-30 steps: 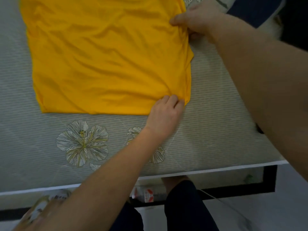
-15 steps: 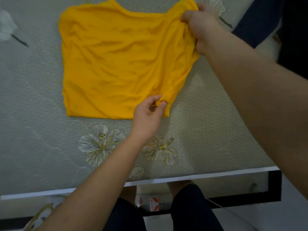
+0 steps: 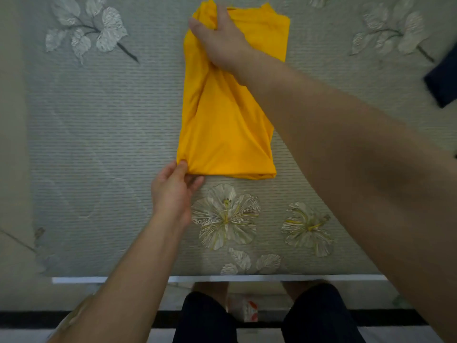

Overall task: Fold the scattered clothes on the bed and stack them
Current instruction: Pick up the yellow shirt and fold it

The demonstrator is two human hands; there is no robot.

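A yellow shirt (image 3: 222, 134) lies on the bed (image 3: 103, 149), folded over into a narrow upright strip. My right hand (image 3: 220, 38) grips a bunch of its cloth at the far left corner. My left hand (image 3: 173, 191) pinches the near left corner between thumb and fingers. The folded-over layer is wrinkled and slightly lifted along its left edge. My right forearm covers part of the shirt's right side.
The grey bedspread carries flower prints, one (image 3: 225, 216) just below the shirt. A dark blue garment (image 3: 442, 78) lies at the right edge. The bed's near edge (image 3: 222, 278) runs across the bottom, with my legs behind it.
Both hands carried the shirt's right side over to the left, folding it in half lengthwise. The shirt has gone from a wide flat sheet to a narrow strip.
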